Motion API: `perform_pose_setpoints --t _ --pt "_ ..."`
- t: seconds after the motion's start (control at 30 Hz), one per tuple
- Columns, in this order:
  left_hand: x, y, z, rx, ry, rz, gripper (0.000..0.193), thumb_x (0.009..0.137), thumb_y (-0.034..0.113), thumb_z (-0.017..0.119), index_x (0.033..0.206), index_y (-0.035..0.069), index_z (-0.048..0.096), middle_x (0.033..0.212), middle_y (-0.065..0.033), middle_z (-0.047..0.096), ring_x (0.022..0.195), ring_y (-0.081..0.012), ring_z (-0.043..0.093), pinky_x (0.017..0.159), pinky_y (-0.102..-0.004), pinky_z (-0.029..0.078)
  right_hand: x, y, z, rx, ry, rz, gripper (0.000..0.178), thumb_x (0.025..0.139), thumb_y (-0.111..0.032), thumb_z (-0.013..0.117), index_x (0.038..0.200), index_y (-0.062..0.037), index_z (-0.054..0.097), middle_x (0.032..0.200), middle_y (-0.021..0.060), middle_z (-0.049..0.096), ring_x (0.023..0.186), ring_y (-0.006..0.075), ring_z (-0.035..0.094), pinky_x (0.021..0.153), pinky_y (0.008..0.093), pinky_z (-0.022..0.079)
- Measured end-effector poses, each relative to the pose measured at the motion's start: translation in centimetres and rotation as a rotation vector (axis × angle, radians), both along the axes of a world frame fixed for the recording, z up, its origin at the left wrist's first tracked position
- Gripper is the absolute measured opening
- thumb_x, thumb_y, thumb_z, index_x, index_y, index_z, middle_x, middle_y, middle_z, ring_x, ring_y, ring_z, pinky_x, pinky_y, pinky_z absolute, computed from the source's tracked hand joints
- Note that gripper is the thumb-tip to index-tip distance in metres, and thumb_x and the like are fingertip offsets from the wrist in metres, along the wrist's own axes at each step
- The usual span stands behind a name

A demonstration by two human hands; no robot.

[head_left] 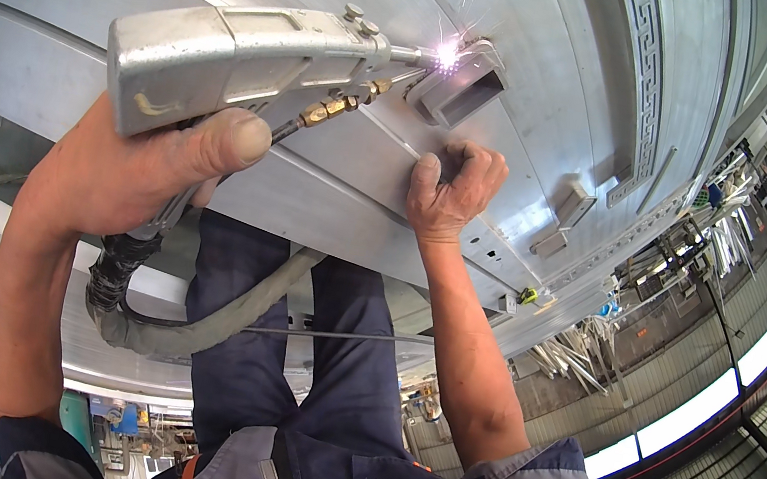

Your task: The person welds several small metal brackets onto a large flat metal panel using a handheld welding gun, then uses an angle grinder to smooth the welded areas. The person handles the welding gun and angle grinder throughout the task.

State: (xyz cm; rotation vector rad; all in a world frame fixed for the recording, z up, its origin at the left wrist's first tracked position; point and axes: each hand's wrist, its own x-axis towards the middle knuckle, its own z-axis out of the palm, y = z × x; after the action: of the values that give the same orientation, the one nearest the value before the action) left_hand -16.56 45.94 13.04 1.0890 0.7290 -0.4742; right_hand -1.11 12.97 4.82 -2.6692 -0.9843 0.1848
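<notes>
1. my left hand (110,174) grasps the welding gun (253,50); my thumb lies against the near side of its silver body, and the other fingers wrap the handle (165,221), mostly hidden from above.
2. the gun's nozzle (406,56) points to the right, and a bright white-violet spark (447,55) glows at its end, with thin streaks flying upward.
3. the spark sits at the upper left edge of a short rectangular metal tube (443,95), which stands on a wide silver panel (546,115), its hollow end showing.
4. beneath the gun, a brass fitting (329,111) leads a thin pipe (408,78) up toward the spark.
5. my right hand (457,191) rests at the panel just below the tube, its fingers loosely curled in; from this angle i can't tell whether they pinch anything.
6. below the handle, black tape (121,262) runs into a thick grey hose (239,312), which crosses in front of my dark blue trousers (362,368).
7. further right on the panel are a small metal bracket (574,205) and a strip of raised square-spiral pattern (647,86).
8. past the panel's right edge lies a pile of pale metal bars (577,353).
</notes>
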Motion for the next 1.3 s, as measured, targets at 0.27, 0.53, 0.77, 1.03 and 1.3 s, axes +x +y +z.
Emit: perform_pose_setpoints --t 0.27,0.53,0.77,1.03,1.3 --pt "-0.3 -0.4 0.4 -0.015 0.008 0.04 0.08 0.086 0.061 0.078 0.13 -0.002 0.06 0.069 -0.0022 0.057 0.06 -0.012 0.058 0.054 -0.0287 0.047 0.0 -0.1 0.1 0.0 0.005 0.011 0.033 0.079 -0.032 0.072 0.1 -0.01 0.059 0.091 0.0083 0.056 0.088 0.0304 0.05 0.082 0.0441 0.04" --pt "-1.2 -0.5 0.6 -0.042 0.047 0.035 0.084 0.085 0.059 0.08 0.137 -0.002 0.057 0.074 -0.0023 0.06 0.061 -0.0122 0.059 0.055 -0.0285 0.049 0.2 -0.2 -0.1 0.015 0.0 0.012 0.034 0.078 -0.034 0.072 0.098 -0.0088 0.06 0.091 0.0093 0.055 0.087 0.0308 0.05 0.081 0.0437 0.04" --pt "-3.1 -0.6 1.5 -0.05 0.081 0.087 0.073 0.089 0.051 0.08 0.136 0.0 0.057 0.094 -0.007 0.065 0.068 -0.0138 0.061 0.059 -0.0302 0.051 0.1 -0.6 -0.3 0.015 0.003 -0.004 0.039 0.083 -0.043 0.069 0.098 -0.0089 0.06 0.09 0.0091 0.055 0.086 0.0306 0.049 0.081 0.0437 0.04" --pt "-1.7 0.5 0.1 -0.011 0.022 0.056 0.075 0.088 0.058 0.077 0.131 -0.001 0.058 0.096 -0.0077 0.065 0.063 -0.0133 0.06 0.056 -0.029 0.049 0.0 -0.4 0.0 0.007 0.01 -0.005 0.041 0.086 -0.046 0.068 0.099 -0.0086 0.06 0.092 0.0102 0.055 0.088 0.0319 0.049 0.081 0.0446 0.039" --pt "1.2 0.5 -0.7 -0.004 -0.047 0.028 0.069 0.089 0.058 0.076 0.12 -0.002 0.064 0.092 -0.0088 0.067 0.063 -0.0154 0.06 0.056 -0.0306 0.048 0.0 -0.5 -0.1 0.011 0.009 0.003 0.044 0.089 -0.05 0.066 0.1 -0.0083 0.06 0.093 0.0104 0.055 0.089 0.0318 0.05 0.082 0.0449 0.039"
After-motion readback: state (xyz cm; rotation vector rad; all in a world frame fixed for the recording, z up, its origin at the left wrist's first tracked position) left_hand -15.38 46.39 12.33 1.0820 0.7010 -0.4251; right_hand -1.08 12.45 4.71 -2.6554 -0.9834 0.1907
